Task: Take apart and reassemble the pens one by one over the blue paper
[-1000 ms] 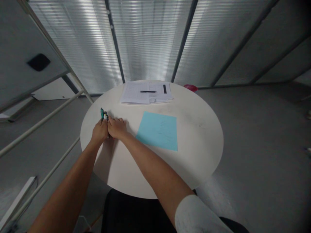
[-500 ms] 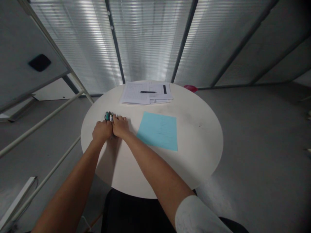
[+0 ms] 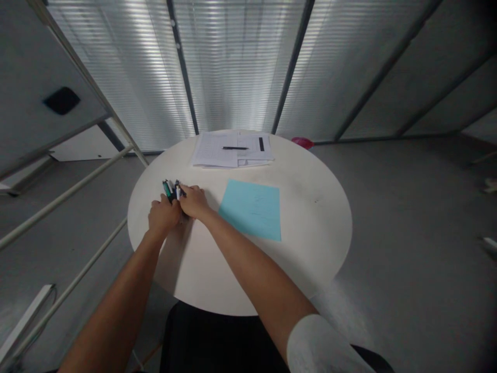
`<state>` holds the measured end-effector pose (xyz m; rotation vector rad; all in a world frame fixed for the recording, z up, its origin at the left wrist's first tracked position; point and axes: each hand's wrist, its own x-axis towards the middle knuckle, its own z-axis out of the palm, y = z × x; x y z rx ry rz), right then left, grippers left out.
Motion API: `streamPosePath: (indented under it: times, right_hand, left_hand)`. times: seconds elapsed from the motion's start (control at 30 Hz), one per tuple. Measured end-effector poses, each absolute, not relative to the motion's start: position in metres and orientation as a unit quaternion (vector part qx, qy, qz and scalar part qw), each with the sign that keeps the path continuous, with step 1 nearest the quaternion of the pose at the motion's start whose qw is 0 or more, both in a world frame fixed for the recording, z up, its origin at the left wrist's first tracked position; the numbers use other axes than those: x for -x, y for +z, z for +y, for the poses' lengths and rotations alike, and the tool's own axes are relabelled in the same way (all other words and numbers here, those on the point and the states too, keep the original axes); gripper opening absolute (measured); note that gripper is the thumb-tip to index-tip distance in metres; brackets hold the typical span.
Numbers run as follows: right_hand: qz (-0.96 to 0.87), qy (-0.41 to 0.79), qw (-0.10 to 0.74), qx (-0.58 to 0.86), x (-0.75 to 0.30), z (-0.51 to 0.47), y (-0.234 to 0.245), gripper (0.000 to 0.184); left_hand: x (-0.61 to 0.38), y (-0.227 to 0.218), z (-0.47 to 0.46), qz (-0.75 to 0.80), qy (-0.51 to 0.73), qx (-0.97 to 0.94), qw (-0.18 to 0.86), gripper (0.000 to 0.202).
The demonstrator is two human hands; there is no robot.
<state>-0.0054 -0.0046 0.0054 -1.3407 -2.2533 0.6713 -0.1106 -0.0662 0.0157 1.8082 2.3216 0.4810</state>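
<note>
Nearest, well short of the fingers, a dark shape point(image 3: 213, 342) shows below the rim of a round white counter point(image 3: 310, 223), too dim to make out, with a pale sleeve point(image 3: 322, 342) on the right arm beside it. Both arms reach forward and leftward over the counter. The left hand point(image 3: 163, 220) and the right hand point(image 3: 194, 202) meet side by side near the counter's left edge, their fingers point(image 3: 194, 190) closed around a small bundle of pens point(image 3: 178, 192); how each finger grips underneath is hidden. The pens' upper ends stand out just beyond the fingers, a green pen point(image 3: 166, 188) at the left of the bunch, splayed a little from the white and dark ones. To the right of the fingers, beyond the right wrist, lies a light blue sheet point(image 3: 252, 210), flat on the counter. Farther out and rightward of the fingers, near the far rim, rests a stack of papers point(image 3: 215, 153) with a black pen point(image 3: 235, 148) across it. Past the rim is something pink point(image 3: 303, 142), and behind everything stand slatted blinds point(image 3: 240, 67).
</note>
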Motion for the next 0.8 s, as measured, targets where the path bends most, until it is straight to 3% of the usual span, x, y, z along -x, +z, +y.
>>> streamPosePath:
  times: [0.13, 0.27, 0.4, 0.53, 0.67, 0.8]
  right_hand:
    - [-0.829, 0.248, 0.209, 0.455, -0.009, -0.012, 0.012, 0.041]
    - [-0.855, 0.228, 0.211, 0.415, -0.040, -0.032, 0.023, 0.042]
    - [-0.827, 0.145, 0.218, 0.498, -0.085, -0.060, 0.037, 0.043]
    - [-0.759, 0.089, 0.155, 0.626, -0.123, -0.080, 0.036, 0.055]
    - [-0.766, 0.105, 0.105, 0.626, -0.139, -0.085, 0.016, 0.057]
    - [-0.773, 0.078, 0.126, 0.617, -0.131, -0.077, 0.001, 0.059]
  left_hand:
    - [0.109, 0.011, -0.071, 0.828, 0.200, -0.523, 0.021, 0.062]
    - [0.112, 0.002, -0.077, 0.813, 0.224, -0.537, 0.027, 0.061]
    - [0.112, -0.001, -0.081, 0.797, 0.247, -0.551, 0.037, 0.059]
    - [0.110, -0.003, -0.082, 0.788, 0.270, -0.553, 0.018, 0.053]
    - [0.108, -0.006, -0.083, 0.782, 0.275, -0.559, -0.009, 0.051]
    - [0.109, -0.008, -0.084, 0.778, 0.255, -0.574, -0.027, 0.052]
